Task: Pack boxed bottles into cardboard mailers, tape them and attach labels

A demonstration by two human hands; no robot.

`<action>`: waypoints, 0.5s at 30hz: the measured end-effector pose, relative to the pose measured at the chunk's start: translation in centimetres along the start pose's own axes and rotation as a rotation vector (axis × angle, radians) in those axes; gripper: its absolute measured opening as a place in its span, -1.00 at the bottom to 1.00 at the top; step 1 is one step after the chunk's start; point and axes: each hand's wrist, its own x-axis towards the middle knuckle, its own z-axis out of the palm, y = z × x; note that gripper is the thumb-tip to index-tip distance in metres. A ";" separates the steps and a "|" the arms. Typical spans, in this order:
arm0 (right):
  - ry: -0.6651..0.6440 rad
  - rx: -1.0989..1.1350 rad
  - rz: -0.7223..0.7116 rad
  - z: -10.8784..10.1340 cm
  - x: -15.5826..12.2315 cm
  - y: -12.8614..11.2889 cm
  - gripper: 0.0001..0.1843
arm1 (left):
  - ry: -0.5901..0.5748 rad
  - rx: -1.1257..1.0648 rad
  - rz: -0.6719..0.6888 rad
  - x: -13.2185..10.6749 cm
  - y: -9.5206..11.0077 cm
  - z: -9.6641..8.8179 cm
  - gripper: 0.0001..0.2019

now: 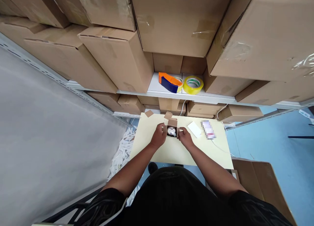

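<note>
A small brown cardboard box (172, 122) stands with its top flaps up on the pale yellow table (176, 152). Inside it lies a shiny, rounded silver object (171, 131); its exact kind cannot be made out. My left hand (159, 135) is closed on the box's left side flap. On the opposite side, the fingers of my right hand (185, 137) pinch the right flap. To the right of my right hand lie a flat white rectangular item (194, 129) and a blurred-out item (208, 130).
Above the table, a shelf (153, 85) carries an orange and blue tape dispenser (170, 82), a yellow tape roll (193, 85) and stacked cartons (176, 23). Cardboard scraps (148, 113) lie at the table's back edge. A large open carton (260, 180) stands at right, white paper strips (124, 151) at left.
</note>
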 end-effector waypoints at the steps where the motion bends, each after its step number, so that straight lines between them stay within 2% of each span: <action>1: 0.022 0.005 -0.022 0.1 0.0 0.2 -0.54 | 0.006 0.068 0.053 0.0 0.0 -0.1 -0.62; 4: 0.080 -0.051 -0.144 0.4 0.0 0.6 -0.38 | -0.062 0.292 0.233 0.2 0.8 -0.3 -0.72; 7: 0.015 -0.100 -0.247 0.5 -0.1 0.9 -0.35 | -0.166 0.444 0.288 0.7 2.5 -0.4 -0.83; 9: -0.075 -0.121 -0.288 0.6 -0.2 1.1 -0.26 | -0.198 0.534 0.226 1.4 3.8 -0.3 -0.85; 11: -0.138 -0.177 -0.323 0.6 -0.2 1.2 -0.12 | -0.243 0.601 0.114 2.2 5.0 0.2 -0.71; 13: -0.138 -0.261 -0.345 0.7 -0.1 1.1 -0.05 | -0.291 0.628 0.008 3.0 5.8 0.8 -0.57; 15: -0.098 -0.335 -0.339 0.9 0.1 0.7 -0.09 | -0.292 0.645 -0.045 3.7 6.4 1.5 -0.53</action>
